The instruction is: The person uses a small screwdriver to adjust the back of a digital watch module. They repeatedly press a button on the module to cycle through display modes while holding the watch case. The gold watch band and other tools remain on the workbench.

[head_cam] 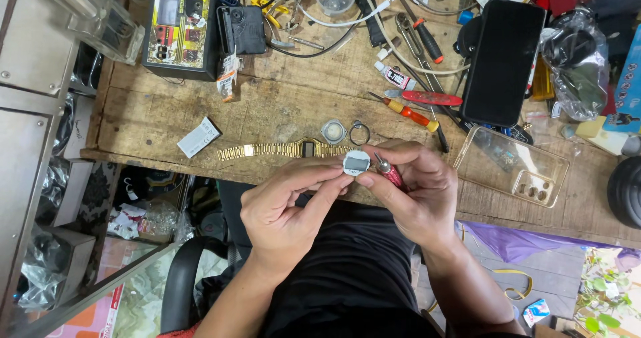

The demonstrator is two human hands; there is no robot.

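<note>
Just below the gold watch, left hand pinches its small module steady; right hand grips a red screwdriver against it.

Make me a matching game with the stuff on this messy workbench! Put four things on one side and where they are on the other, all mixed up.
Things:
1. gold watch
2. small silver plate
3. red-handled tool
4. clear phone case

Places:
A. gripped in the right hand
B. lying flat on the wooden bench, band stretched out
C. on the bench, right of both hands
D. pinched between the fingers of the left hand and the right thumb

Pairs: 1-B, 2-D, 3-A, 4-C
</note>
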